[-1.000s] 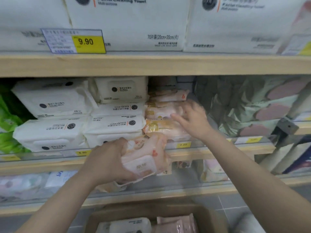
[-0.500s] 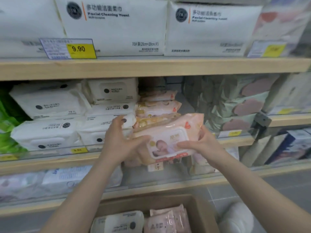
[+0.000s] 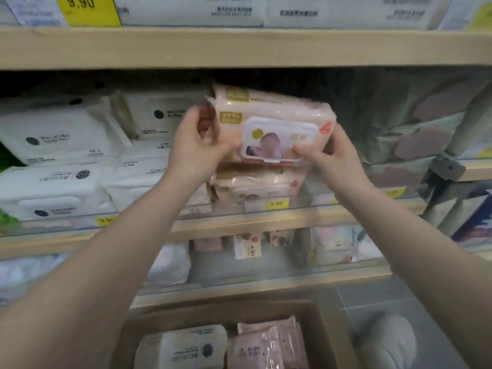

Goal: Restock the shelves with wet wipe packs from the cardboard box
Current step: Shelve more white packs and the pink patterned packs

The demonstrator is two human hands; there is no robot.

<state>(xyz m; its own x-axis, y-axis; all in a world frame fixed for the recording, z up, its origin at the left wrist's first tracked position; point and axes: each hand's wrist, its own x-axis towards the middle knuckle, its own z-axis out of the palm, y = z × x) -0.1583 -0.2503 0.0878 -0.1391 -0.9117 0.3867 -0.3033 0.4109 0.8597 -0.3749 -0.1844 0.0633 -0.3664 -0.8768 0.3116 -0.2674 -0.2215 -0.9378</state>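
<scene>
— Two hands on one pink pack (image 3: 277, 123): the left hand (image 3: 198, 150) curls round its left end, the right hand (image 3: 332, 155) pinches the lower right corner, thumb on the lid (image 3: 279, 139).

— Where is the pack?

— Up at the middle shelf (image 3: 266, 217), tilted, over the pink stack (image 3: 255, 185) and beside the white packs (image 3: 61, 134). It does not look set down yet.

— How will it handle?

— Probably soft and a bit heavy for its size, being wet inside; the film looks slick and crinkly. The ends give, so gripping by the ends with support under the stiff lid seems safest.

— More left?

— Yes, the box (image 3: 330, 331) below holds a white pack (image 3: 183, 347) and pink ones (image 3: 266, 344).
</scene>
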